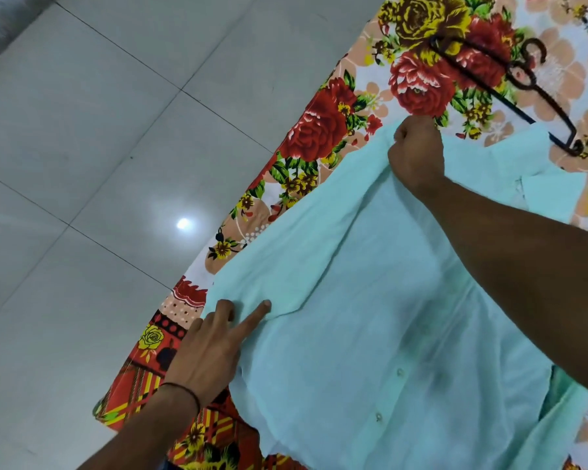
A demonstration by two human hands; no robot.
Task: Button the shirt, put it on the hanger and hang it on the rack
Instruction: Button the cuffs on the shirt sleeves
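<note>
Grey glossy floor tiles (99,164) fill the left and far-left of the view, with a bright spot of light reflected on one of them. To the right lies a floral sheet (336,123), printed with red and yellow roses, its edge running diagonally from near left to far right. Spread flat on the sheet is the pale mint shirt (370,300), which covers most of the near right area, its button placket running down toward the near edge.

The right hand (416,154) reaches across to the far side of the shirt and is balled into a fist that bunches the cloth at the edge. The left hand (214,347) is at the shirt's left edge, its fingers curled on the fabric there and the index finger laid straight on the cloth.

A dark hanger (523,81) lies on the sheet at the far right, one end just beside the shirt. Two small buttons (400,372) show on the placket. A thin dark thread (184,391) circles the left wrist.
</note>
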